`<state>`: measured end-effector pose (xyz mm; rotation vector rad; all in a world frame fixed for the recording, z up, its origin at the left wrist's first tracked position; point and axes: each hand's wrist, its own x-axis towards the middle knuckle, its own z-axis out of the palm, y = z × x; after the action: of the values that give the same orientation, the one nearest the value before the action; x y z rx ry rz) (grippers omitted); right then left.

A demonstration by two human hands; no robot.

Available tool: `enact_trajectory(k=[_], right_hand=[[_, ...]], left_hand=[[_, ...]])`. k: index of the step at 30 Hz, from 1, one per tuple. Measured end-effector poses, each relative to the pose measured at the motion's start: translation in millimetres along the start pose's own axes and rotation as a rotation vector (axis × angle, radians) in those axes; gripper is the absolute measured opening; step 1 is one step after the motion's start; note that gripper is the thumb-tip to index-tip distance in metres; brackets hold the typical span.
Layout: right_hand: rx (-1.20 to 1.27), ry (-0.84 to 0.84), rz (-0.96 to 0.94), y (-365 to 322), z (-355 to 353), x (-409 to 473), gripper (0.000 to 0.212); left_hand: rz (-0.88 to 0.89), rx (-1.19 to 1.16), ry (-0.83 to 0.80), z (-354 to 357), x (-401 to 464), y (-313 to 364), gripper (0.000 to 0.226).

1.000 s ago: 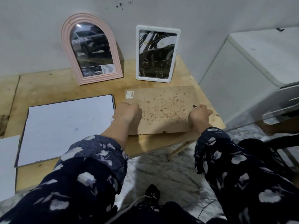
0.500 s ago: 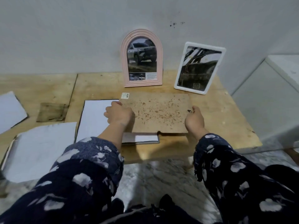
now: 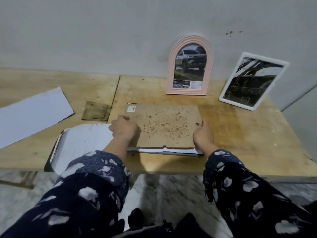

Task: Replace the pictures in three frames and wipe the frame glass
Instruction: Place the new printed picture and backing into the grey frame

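Two loose white sheets [image 3: 32, 110] are lying at 9 o'clock on the wooden table [image 3: 248, 134], with one stained cloth [image 3: 96, 111] just right of the far sheet. The left hand [image 3: 124, 128] and right hand [image 3: 203, 134], fingers curled, are gripping the left and right edges of the speckled backing board [image 3: 164, 126], which is lying at centre over a face-down frame [image 3: 164, 151]. Two frames are standing at 1 o'clock against the wall: one pink arched frame [image 3: 189, 66] holding a car picture and one white rectangular frame [image 3: 252, 81] holding a dark picture.
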<state>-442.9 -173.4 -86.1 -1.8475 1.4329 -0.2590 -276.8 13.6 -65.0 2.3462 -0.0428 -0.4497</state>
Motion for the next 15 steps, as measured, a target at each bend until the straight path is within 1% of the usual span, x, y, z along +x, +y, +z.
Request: enact_trajectory(k=[3,7,9,12,15], right_hand=[[-0.009,0.002,-0.004,2,5,-4,0.054],[-0.026,-0.007,-0.016,6,5,-5,0.052],[-0.067,-0.014,-0.02,8,5,-3,0.05],[-0.106,-0.041,-0.021,11,4,-2,0.051],[-0.179,-0.081,-0.014,12,0,1,0.054]], left_hand=[[0.027,-0.022,-0.025,-2,3,-7,0.039],[0.059,0.004,-0.067,-5,1,-13,0.041],[0.069,0.044,-0.08,-6,1,-16,0.046],[0.095,0.167,-0.079,-6,-1,-18,0.046],[0.125,0.23,-0.124,-4,0,-21,0.05]])
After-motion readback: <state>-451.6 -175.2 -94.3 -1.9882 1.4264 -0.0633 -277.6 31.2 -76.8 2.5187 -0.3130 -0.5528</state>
